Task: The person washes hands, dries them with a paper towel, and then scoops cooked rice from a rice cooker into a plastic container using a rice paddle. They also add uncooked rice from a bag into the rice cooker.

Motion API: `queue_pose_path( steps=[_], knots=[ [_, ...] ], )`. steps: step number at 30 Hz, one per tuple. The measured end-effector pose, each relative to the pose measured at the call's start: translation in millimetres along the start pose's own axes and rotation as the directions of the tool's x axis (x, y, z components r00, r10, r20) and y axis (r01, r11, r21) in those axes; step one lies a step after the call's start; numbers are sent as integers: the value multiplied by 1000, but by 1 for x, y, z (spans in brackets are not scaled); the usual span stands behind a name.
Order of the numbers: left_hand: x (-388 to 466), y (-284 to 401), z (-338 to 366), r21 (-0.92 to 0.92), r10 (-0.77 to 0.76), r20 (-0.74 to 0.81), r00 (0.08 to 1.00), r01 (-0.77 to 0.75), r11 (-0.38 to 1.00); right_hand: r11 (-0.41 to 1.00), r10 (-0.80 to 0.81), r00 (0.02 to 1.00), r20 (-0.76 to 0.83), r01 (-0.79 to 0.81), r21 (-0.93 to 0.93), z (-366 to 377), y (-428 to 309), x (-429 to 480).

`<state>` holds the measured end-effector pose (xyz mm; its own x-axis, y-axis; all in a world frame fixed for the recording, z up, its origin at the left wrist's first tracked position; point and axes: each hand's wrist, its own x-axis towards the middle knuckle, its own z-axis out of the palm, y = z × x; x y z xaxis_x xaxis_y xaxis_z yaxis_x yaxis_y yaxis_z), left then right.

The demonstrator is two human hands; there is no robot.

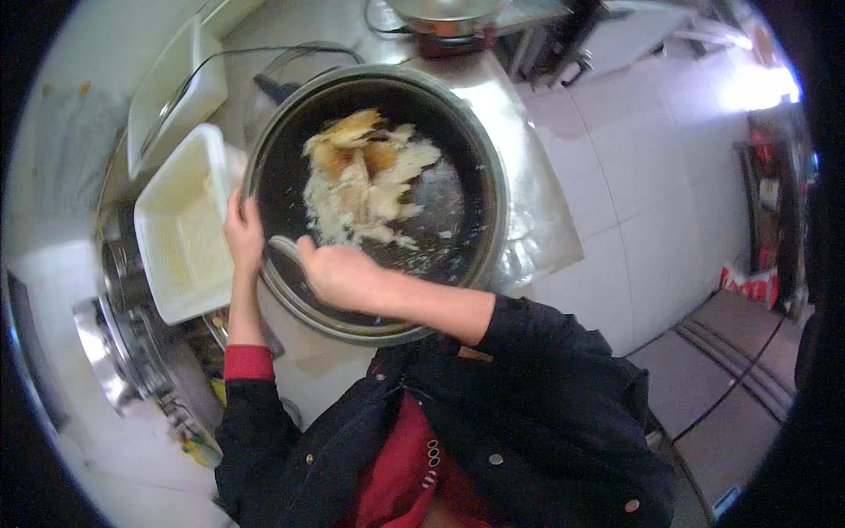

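A large round dark pot point(485, 198) stands before me with a broken mass of cooked rice point(370, 178) inside, browned on part of its top. Smears and loose grains cling to the pot's dark floor. At the pot's left rim is my left hand point(244, 234), its fingers on the edge. My right hand point(340, 274) reaches across the near left part of the pot, closed around a pale, rounded utensil point(285, 249). Blur and the hand hide most of that utensil, so its exact kind is unclear.
Left of the pot sits a white plastic tub point(191, 244) with pale residue, and another white bin point(178, 99) behind it. A black cable point(277, 49) runs behind the pot. Metal pans point(122, 356) lie lower left. A metal vessel point(449, 16) stands at the far side.
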<state>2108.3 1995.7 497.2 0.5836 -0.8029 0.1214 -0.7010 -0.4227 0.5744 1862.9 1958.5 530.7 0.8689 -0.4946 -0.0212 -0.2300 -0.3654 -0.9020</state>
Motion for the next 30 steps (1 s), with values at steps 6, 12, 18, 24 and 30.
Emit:
queue_pose_path(
  steps=[6,12,18,24,30],
  knots=[
    [-1,-31,-3,-407,46,66,997,-15,913,857,450,893,19,-438,270,41,3,74],
    [1,-61,3,-552,7,223,975,120,825,659,718,623,-312,-463,592,94,48,187],
    [-5,-41,-11,-576,115,180,977,10,817,629,730,132,-670,-512,585,81,139,224],
    [-35,-33,-11,-659,-60,47,997,76,748,490,784,592,-189,-404,772,51,99,188],
    [-115,-34,-15,-684,-163,31,986,140,716,875,454,833,-316,-484,-19,98,46,108]
  ],
)
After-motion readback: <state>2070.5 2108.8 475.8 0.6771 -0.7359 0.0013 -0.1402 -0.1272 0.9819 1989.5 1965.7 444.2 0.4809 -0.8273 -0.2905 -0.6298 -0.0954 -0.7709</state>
